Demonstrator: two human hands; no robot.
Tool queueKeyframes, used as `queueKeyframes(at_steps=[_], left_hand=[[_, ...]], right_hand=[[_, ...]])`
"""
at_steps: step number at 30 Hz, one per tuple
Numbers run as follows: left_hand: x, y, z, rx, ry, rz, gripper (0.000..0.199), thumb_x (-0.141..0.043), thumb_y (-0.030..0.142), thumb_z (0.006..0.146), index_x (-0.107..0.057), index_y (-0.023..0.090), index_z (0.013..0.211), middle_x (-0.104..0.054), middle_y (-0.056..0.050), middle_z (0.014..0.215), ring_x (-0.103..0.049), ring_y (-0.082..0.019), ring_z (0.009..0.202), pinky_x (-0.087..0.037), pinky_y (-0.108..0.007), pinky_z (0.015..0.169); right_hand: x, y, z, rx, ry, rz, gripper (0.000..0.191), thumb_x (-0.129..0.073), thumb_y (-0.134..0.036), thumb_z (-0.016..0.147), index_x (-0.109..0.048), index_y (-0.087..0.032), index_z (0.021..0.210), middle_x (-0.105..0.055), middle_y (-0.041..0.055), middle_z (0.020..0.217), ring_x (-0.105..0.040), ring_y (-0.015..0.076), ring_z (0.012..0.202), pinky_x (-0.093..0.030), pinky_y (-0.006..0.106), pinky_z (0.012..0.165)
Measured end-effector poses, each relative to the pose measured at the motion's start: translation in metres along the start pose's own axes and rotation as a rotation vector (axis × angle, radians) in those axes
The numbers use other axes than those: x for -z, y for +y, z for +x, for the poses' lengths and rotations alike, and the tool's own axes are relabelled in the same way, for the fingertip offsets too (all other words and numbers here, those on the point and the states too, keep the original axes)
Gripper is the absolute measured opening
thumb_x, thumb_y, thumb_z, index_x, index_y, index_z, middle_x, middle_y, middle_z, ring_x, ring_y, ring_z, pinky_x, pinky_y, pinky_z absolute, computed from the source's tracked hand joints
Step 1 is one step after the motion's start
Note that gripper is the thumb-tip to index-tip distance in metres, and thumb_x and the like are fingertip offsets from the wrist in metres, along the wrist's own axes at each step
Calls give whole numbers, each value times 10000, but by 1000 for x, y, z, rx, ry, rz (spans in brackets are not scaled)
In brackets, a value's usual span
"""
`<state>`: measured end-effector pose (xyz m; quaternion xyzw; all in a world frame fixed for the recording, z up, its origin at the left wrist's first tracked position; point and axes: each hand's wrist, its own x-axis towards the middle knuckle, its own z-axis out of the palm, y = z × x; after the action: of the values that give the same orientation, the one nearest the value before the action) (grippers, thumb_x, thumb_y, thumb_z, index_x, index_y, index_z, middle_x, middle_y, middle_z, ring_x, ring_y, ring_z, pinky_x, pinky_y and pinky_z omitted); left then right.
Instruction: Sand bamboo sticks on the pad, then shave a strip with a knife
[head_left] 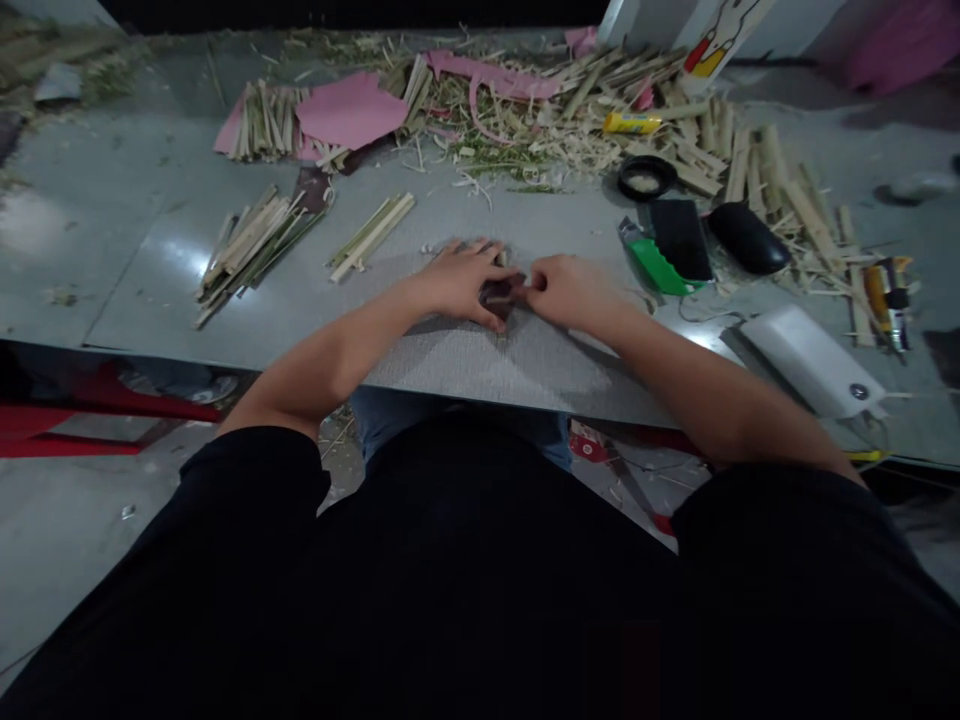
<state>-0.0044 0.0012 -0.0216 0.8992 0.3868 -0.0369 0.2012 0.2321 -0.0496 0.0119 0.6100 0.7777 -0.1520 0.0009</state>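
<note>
1. At a grey worktable (pixel 570 220), a person in a dark short-sleeved top works with both hands at the near edge.
2. The left hand (pixel 459 285) lies palm down, fingers spread and thumb stretched, over a dark brown piece (pixel 495 294); whether it grips anything underneath cannot be told.
3. The right hand (pixel 568 290), slightly blurred, is curled, pinching the piece's right edge between thumb and finger; the piece sits between the hands on the tabletop.
4. Just beyond the left wrist rests a small group of pale strips (pixel 373 237); farther left, a larger bundle of strips (pixel 255 250) lies fanned out.
5. Along the back, pink paper (pixel 352 108) lies among curled shavings (pixel 517 130), with a yellow tube (pixel 631 123) near the right end.
6. Right of the hands sit a black ring (pixel 646 163), a green packet (pixel 660 268) touching a flat black object (pixel 681 235), a black computer mouse (pixel 748 238) and a white box (pixel 814 360).
</note>
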Motion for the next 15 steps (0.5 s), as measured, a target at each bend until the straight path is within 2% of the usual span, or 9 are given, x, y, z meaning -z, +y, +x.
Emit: queueKeyframes(at_steps=[3,8,12,15], left_hand=[[1,1,0,2,-10,12,1232,-897,877,856,-449,411,1905,-143,-87,2073,-112,-539,1902,-63,-731,1521],[4,5,-2,20,-24,7,1253,-884,909,850,-452,393,1907,-132,-86,2074,-104,-550,1901,-56,-732,1524],[2,4,-2,4,-5,6,1225,-894,900,851,-488,392,1889,-170,-102,2067,-140,-537,1898,-76,-741,1519],[1,2,-2,-7,19,-7,1215,-905,892,845,-495,410,1882,-174,-80,2068,-139,-522,1900,-59,-715,1526]], right_hand=[[-2,1,1,-1,-8,-3,284,-750,-481,1114,-754,-248,952,-858,134,1086,-755,335,1001,-458,423,800],[2,9,9,-73,45,-1,317,-723,-504,1124,-743,-258,927,-866,179,1171,-758,360,1048,-476,442,813],[-4,0,0,23,-17,30,277,-738,-488,1102,-767,-272,931,-858,132,1060,-757,343,1009,-477,435,809],[-7,-5,-3,34,-15,32,254,-768,-458,1070,-765,-266,905,-835,113,993,-751,331,966,-468,438,800]])
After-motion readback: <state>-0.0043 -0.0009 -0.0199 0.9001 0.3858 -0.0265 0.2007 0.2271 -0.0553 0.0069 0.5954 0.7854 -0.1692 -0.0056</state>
